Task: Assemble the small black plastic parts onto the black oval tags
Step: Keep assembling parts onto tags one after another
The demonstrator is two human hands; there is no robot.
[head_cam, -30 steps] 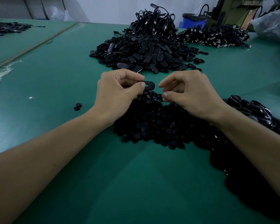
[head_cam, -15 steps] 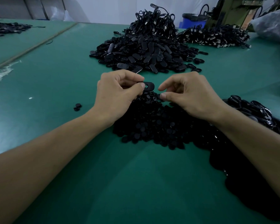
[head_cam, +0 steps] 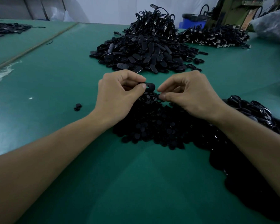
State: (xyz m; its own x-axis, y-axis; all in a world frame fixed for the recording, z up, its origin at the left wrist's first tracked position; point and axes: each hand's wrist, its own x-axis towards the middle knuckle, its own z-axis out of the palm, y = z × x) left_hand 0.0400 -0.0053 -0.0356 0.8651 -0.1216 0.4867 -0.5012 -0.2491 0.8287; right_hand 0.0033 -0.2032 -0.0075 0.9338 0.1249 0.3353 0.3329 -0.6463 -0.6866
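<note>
The left hand point(head_cam: 120, 96) pinches a tag point(head_cam: 150, 87) between thumb and forefinger, holding it above the counter point(head_cam: 63, 75). The right hand point(head_cam: 189, 96) sits just right of the tag with its fingers curled and its thumb and forefinger tips nearly together. Whether they grip a part is too dark to tell. Both hands hover over the near pile of parts point(head_cam: 152, 128). A heap of tags point(head_cam: 142, 54) lies beyond them, and two loose parts point(head_cam: 78, 107) lie to the left.

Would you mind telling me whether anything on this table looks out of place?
Only a few small black parts lying alone on the green table, strayed left of the near pile; nothing looks damaged.
</note>
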